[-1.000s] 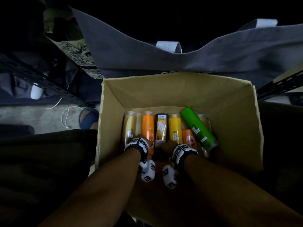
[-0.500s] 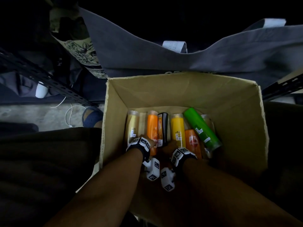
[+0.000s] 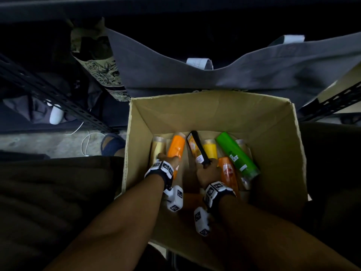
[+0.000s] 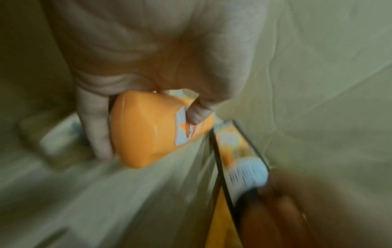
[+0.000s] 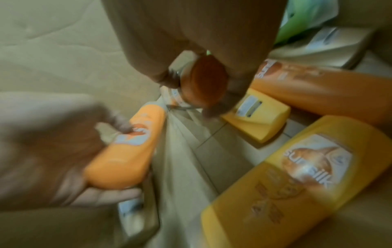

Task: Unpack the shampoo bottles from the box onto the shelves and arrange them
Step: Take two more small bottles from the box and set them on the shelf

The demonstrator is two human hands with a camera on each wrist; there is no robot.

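Note:
An open cardboard box (image 3: 214,114) holds several shampoo bottles lying side by side. My left hand (image 3: 168,160) grips an orange bottle (image 3: 176,147) near its lower end, thumb on the label; the left wrist view shows that orange bottle (image 4: 137,142) in the left hand (image 4: 148,127). My right hand (image 3: 207,169) holds a black bottle (image 3: 197,148) by its base, tilted up off the row. Its orange-brown end (image 5: 210,75) sits in the right hand (image 5: 201,94). Cream (image 3: 159,147), yellow (image 3: 210,151), red-orange (image 3: 227,171) and green (image 3: 236,153) bottles lie in the box.
A grey fabric bag (image 3: 214,75) hangs just behind the box, a patterned bag (image 3: 103,75) to its left. Black slotted shelf rails run at left (image 3: 48,94) and right (image 3: 332,100). A white cable (image 3: 86,141) and a blue slipper (image 3: 112,143) lie on the floor.
Both hands have closed on bottles and begun lifting them. The orange bottle has tilted up to the right, and the black bottle has turned on edge and risen out of the row.

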